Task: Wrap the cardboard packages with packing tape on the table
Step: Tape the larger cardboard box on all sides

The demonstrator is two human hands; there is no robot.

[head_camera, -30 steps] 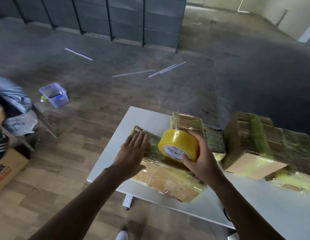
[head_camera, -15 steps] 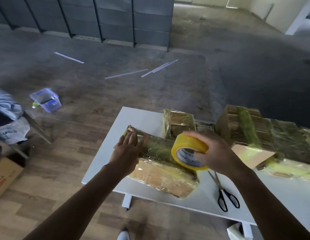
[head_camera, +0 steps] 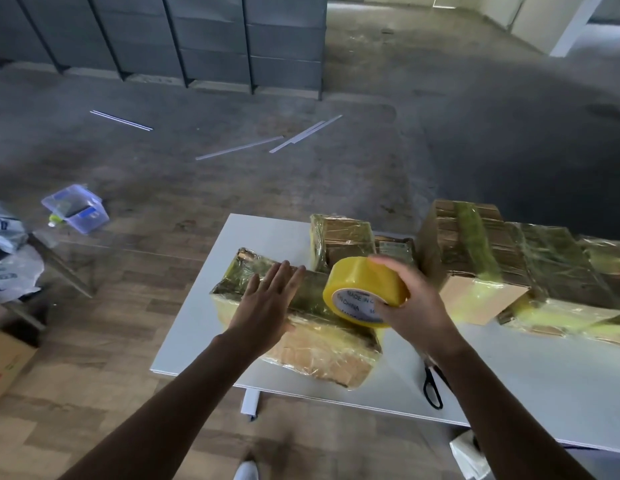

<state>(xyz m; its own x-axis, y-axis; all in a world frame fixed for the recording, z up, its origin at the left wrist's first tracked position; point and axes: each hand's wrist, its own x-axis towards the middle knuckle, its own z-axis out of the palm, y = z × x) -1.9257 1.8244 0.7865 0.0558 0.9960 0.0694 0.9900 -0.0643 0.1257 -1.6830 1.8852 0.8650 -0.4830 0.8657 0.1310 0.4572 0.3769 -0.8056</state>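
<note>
- Yellow tape roll (head_camera: 365, 292) sits in the grip of the right hand (head_camera: 410, 306); the fingers curl over its outer band and the thumb lies by the white printed core face, which is turned toward the camera.
- The roll hangs over the right part of the front package (head_camera: 312, 344); whether it touches the wrapping cannot be told.
- The left hand (head_camera: 267, 303) lies flat on top of that package, fingers straight and slightly fanned, pointing away from the person.
- The front package is a long cardboard block covered in glossy yellowish tape, lying slantwise near the left front corner of the white table (head_camera: 204, 327).
- Behind it stands a small package (head_camera: 343, 240), also taped, just beyond the roll.
- To the right a large package (head_camera: 475, 258) with a yellow tape band across it rests on the table, and more wrapped cardboard stretches toward the right edge.
- Black-handled scissors (head_camera: 433, 389) lie on the table under the right forearm, partly hidden by it.
- On the floor to the left stands a clear plastic tub (head_camera: 76, 207) with a blue label.
- A brown cardboard box (head_camera: 4, 365) shows at the lower left edge.
- Pale thin strips (head_camera: 239, 147) lie scattered on the grey floor farther off, in front of dark cabinets (head_camera: 211, 39).
</note>
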